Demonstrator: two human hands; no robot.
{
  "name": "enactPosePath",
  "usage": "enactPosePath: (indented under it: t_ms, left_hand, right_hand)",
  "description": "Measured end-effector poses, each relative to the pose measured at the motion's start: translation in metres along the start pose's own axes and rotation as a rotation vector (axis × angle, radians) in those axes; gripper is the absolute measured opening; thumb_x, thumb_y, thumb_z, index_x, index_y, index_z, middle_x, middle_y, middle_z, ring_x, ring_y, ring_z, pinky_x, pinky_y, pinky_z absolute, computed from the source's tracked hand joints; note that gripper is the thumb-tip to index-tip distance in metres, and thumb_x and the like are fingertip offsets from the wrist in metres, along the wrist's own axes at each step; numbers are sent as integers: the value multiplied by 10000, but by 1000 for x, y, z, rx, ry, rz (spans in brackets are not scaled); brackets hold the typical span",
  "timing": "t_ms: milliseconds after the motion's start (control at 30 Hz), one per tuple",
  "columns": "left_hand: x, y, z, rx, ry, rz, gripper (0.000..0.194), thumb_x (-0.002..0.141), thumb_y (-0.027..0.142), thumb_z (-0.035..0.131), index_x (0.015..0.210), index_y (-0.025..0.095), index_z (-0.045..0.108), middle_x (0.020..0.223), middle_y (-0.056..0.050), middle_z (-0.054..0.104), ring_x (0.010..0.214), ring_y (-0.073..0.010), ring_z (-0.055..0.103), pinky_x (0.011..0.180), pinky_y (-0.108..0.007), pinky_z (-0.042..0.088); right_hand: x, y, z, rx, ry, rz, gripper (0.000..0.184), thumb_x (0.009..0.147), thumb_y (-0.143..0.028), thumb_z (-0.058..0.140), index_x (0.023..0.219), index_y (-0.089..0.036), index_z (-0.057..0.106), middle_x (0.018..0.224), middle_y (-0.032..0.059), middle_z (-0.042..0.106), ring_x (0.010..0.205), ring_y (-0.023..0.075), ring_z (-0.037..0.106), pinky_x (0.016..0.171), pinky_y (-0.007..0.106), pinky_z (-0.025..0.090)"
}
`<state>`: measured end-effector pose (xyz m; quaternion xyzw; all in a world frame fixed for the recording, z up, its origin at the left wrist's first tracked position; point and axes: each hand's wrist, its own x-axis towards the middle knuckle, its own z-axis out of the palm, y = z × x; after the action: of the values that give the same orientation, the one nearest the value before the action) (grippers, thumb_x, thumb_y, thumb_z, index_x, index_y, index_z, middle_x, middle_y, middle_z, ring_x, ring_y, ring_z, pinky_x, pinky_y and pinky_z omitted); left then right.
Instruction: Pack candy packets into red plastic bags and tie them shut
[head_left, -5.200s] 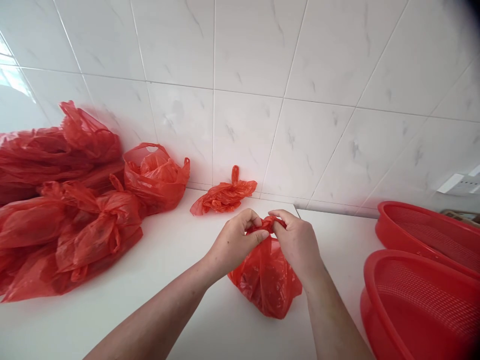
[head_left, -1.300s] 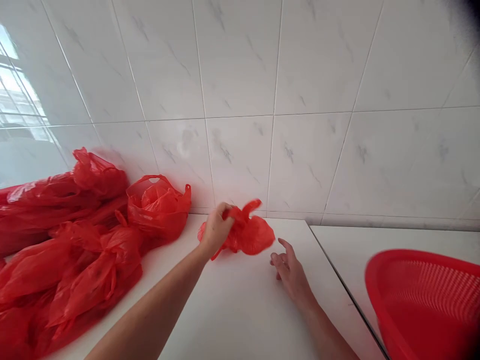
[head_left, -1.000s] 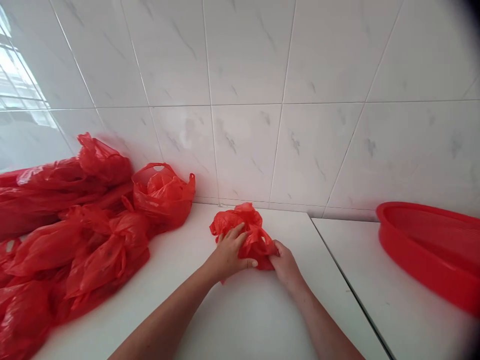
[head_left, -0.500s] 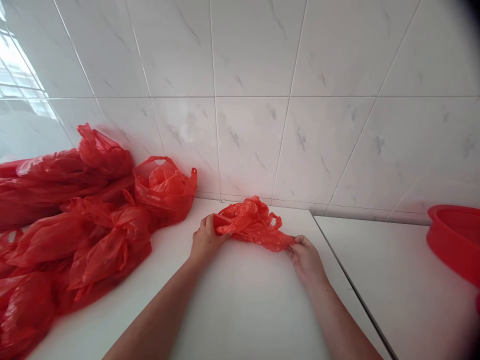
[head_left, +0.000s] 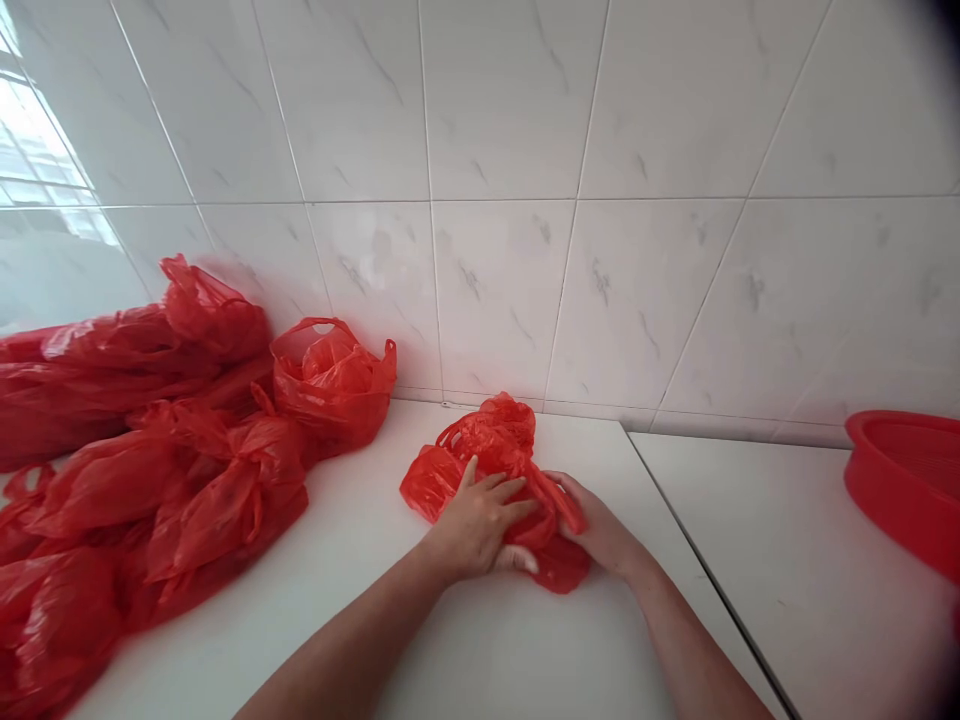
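1. Head view, hands: An empty, crumpled red plastic bag (head_left: pixel 487 470) lies on the white surface (head_left: pixel 480 650), close to the tiled wall (head_left: pixel 525 150). It is pressed down by the left hand (head_left: pixel 480 520), whose fingers (head_left: pixel 502 490) are spread flat over it. Its right end is gathered by the right hand (head_left: pixel 600 530); the fingers there are curled into the film, though how tightly they are closed cannot be told.

2. Head view, surroundings: A pile of filled red bags (head_left: pixel 150 470) is seen to the left, well apart, with an open-topped bag (head_left: pixel 334 380) at its edge. A red basket (head_left: pixel 907 490) is partly visible at the far right.

3. Risks, as judged:
   - The thin film may be torn if it is pulled hard between the two hands.
   - The bag is expected to spring open again if pressure is released, since trapped air is held in the folds.
   - A loop handle may be snagged by a finger.
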<state>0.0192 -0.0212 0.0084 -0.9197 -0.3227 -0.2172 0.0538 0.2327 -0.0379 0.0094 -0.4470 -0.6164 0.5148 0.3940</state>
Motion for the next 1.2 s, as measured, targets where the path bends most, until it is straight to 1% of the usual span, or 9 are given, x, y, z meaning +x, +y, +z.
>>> enactPosePath:
  t_ms: [167,333,467,600,733,867,1033,1100,1200]
  left_hand:
    - [-4,-42,15,105,102,-471,464,830,599,467,1077,258,662,1288,-122,558,1170,-354,488,1033,-622,203]
    - [-14,-74,5,168,273,-686,492,916,485,347,1267,193,530,1374,-189,445,1251,-367,394,1019,-646,195]
    - [-9,-43,-1,181,332,-348,582,852,554,454,1331,223,452,1449,-138,357,1331,-317,289,1108,-544,111]
    - [-5,-1,4,98,72,-26,640,778,513,603,1339,271,411,1259,-110,555,1205,-311,433,1081,-632,21]
    - [-18,19,1,162,10,-57,279,854,168,490,1119,230,551,803,-19,615,784,-186,541,1075,-606,130]
    - [-47,23,-13,252,66,-3,266,867,58,374,790,220,570,700,0,537,696,-150,488,1042,-511,244]
    - [-71,3,-25,238,-14,-134,172,851,143,459,750,205,584,719,-22,564,703,-172,531,903,-466,372]
    - [-72,-8,-31,228,11,-198,108,831,236,525,893,212,609,852,-58,611,827,-227,566,909,-525,357]
    - [-64,-12,-44,172,141,-235,345,784,351,608,1103,230,561,1125,-110,593,1044,-304,532,980,-623,263]
  right_hand:
    - [3,16,-12,150,11,164,496,735,-211,490,1229,-255,495,957,26,671,749,186,643,679,340,497]
    - [3,21,-19,252,106,105,587,698,-201,523,1275,-272,448,975,13,652,786,179,636,687,315,486]
    - [2,21,-16,276,137,65,680,667,-167,541,1319,-301,398,914,-11,632,766,172,626,654,293,472]
    - [-2,23,-14,378,252,34,713,609,-140,566,1291,-294,423,843,-27,629,697,170,618,601,283,462]
    - [-11,15,-21,468,501,15,523,539,-123,576,1052,-222,547,711,-29,611,608,164,584,555,278,447]
    - [-28,-7,-40,496,696,-44,368,536,-159,565,897,-227,545,688,-30,590,630,169,579,584,296,465]
    - [-48,-23,-56,407,902,-154,298,545,-184,607,839,-218,573,757,-14,601,686,163,573,614,287,461]
    - [-51,-21,-56,220,875,-85,268,575,-203,605,842,-212,589,770,-9,609,694,162,564,609,279,445]
    - [-50,-18,-48,-10,786,31,220,602,-200,566,821,-201,594,762,-2,616,703,164,557,619,277,434]
